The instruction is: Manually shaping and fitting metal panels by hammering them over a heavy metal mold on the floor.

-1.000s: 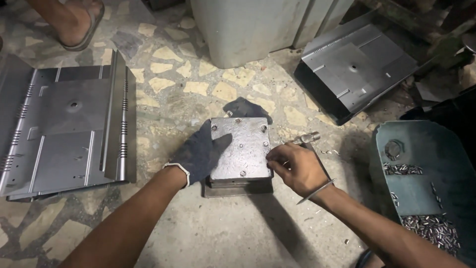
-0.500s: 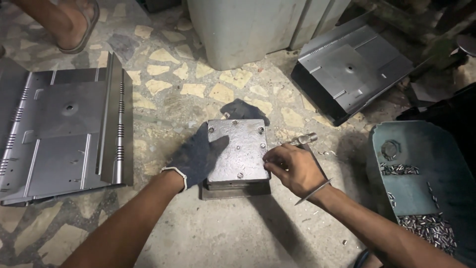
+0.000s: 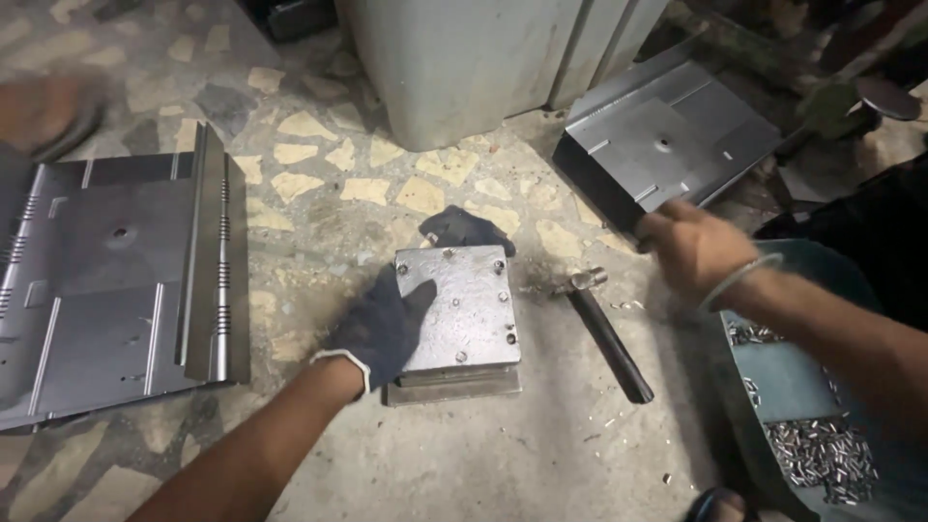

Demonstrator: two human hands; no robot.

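Observation:
A thick grey metal block [image 3: 464, 309] with bolt heads at its corners sits on a wider base plate [image 3: 454, 389] on the floor. My left hand [image 3: 382, 329], in a dark glove, rests flat against the block's left side with the thumb on top. A small hammer [image 3: 604, 333] with a dark handle lies on the floor just right of the block, with nothing holding it. My bare right hand [image 3: 691, 251], blurred by motion, is up and to the right, beside the near corner of a pressed sheet-metal panel [image 3: 677, 135]. Its fingers look curled; whether it grips anything is unclear.
A large ribbed sheet-metal panel [image 3: 106, 290] lies at the left. A teal tub [image 3: 802, 387] at the right holds several small metal pins [image 3: 822, 454]. A grey bin [image 3: 464, 58] stands behind, a spare dark glove [image 3: 464, 230] lies behind the block, and another person's foot [image 3: 43, 111] shows top left.
My right hand has left the block's right edge and swung up and right toward the far panel. The hammer now lies free on the floor. My left hand slid toward the block's left side.

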